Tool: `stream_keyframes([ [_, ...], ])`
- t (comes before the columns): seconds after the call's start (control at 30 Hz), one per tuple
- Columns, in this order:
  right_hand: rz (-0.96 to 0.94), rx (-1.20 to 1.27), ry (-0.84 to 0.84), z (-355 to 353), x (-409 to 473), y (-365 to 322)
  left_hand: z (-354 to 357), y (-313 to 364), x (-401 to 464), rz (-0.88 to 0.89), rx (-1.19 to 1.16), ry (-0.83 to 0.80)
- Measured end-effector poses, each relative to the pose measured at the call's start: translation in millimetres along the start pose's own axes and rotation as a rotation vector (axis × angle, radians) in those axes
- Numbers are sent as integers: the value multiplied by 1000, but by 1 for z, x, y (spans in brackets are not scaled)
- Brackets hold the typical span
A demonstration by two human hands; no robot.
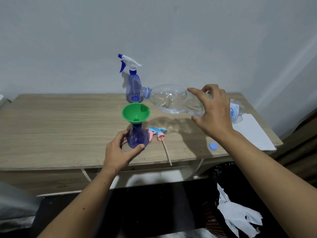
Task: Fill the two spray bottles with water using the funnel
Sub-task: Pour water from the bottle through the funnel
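Pale grey wall fills the upper half of the frame, and below it a wooden table point(68, 127) spans the middle. At centre right the right hand point(214, 112) grips a clear water bottle point(173, 98) round its body, fingers and thumb curled about it. It lies almost on its side, long axis running left to right, its open mouth pointing left and a little water pooled along its lower side. At back centre a spray bottle point(133, 83) stands upright with its blue-and-white trigger head screwed on. In front of it, at centre, the left hand point(120, 152) wraps fingers and thumb round the base of a second, open bottle point(137, 137), which carries a green funnel point(135, 112) seated in its neck. What matters next is this: the water bottle's mouth sits above and just to the upper right of the funnel bowl, near its rim but not over the middle, so a pour probably wants the mouth shifted left and down before tipping further. Just right of the held bottle lies a pink-and-blue spray head point(157, 132), its tube trailing towards the table's front edge. Further right, near the front edge, rests a small blue cap point(213, 146).
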State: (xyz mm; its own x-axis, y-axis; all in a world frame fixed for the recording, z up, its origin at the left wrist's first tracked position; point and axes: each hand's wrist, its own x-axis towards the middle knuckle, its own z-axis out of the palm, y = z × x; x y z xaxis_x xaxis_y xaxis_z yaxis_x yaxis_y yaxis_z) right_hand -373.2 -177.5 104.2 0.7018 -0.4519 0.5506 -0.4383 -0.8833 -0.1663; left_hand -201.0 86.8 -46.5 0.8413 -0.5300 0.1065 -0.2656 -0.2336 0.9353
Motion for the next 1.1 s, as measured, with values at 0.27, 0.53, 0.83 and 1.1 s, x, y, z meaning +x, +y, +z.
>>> stream_keyframes([
  [0.27,114,251,-16,13,-2,-6,1,-1,1,0,-2,3],
  [0.53,281,548,37,28,6,-10,0,-2,2,-4,-9,0],
  [0.83,529,707,64,50,6,-11,-1,-3,3,3,-17,-3],
  [1.1,593,717,72,60,2,-11,-2,-2,2,-5,-29,-12],
])
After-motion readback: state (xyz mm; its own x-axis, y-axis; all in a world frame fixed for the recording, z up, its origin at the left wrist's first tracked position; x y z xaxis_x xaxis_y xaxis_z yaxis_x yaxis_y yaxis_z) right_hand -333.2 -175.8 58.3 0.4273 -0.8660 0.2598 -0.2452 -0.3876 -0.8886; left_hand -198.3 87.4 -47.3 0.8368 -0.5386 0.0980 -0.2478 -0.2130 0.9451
